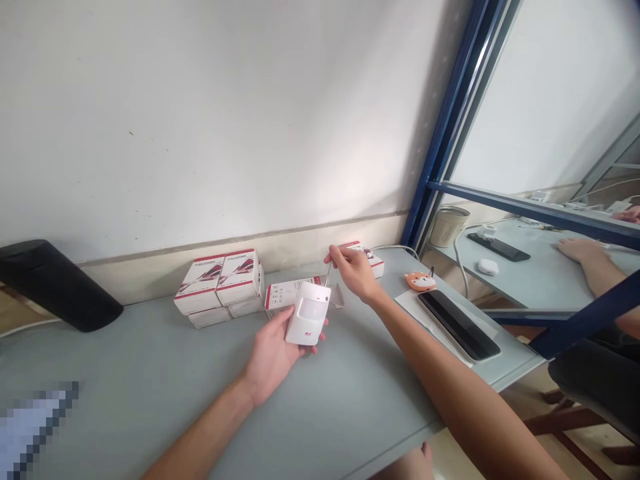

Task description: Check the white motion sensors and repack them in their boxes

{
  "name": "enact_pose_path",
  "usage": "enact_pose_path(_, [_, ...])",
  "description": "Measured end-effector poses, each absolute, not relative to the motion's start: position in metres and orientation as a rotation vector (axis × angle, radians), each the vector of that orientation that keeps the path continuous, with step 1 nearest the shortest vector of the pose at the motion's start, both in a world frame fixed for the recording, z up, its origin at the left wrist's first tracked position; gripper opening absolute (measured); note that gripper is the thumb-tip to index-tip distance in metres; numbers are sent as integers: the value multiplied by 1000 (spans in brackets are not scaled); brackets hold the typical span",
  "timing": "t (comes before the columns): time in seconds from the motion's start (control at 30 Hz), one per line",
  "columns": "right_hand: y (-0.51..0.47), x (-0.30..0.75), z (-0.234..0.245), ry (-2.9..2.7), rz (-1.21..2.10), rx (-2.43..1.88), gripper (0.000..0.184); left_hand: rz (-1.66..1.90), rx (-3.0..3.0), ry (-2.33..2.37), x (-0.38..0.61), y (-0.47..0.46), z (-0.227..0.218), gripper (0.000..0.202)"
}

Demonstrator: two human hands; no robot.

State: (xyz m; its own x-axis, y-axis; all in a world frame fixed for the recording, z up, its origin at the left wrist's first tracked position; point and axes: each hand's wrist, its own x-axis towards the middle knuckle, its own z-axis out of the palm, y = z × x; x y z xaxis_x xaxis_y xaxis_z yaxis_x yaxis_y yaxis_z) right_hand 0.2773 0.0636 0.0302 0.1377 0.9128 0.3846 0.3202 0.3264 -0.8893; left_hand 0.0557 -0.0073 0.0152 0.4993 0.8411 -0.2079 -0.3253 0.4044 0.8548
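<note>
A white motion detector (311,317) with a domed lens window and a small red logo rests upright in my left hand (275,350), thumb along its left side and fingertips showing at its right edge. From its top right rises a thin metal antenna (328,273). The upper end of that rod is pinched between the thumb and fingers of my right hand (354,270). Just behind the detector lies a white and red carton (283,293) with printed symbols; part of it is hidden by the detector.
Stacked white and red boxes (217,283) stand left along the wall, another box (376,263) behind my right hand. A black cylindrical object (60,283) leans at far left. To the right are a phone (457,325) on paper and an orange animal-shaped item (420,281). Beyond the blue frame (445,133) sits another person's arm (590,259).
</note>
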Motion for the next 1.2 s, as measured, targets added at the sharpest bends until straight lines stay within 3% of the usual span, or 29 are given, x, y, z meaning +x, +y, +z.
enact_pose_path(0.33, [74,291,30,-1157,539,-1249,66,735,1002,636,51,-7,16,49])
enact_pose_path(0.8, [70,288,28,-1175,384,-1323,49,710,990,627,50,-7,14,46])
enact_pose_path(1.2, [71,279,18,-1259,342,-1317,46,730,934,660,52,-7,15,50])
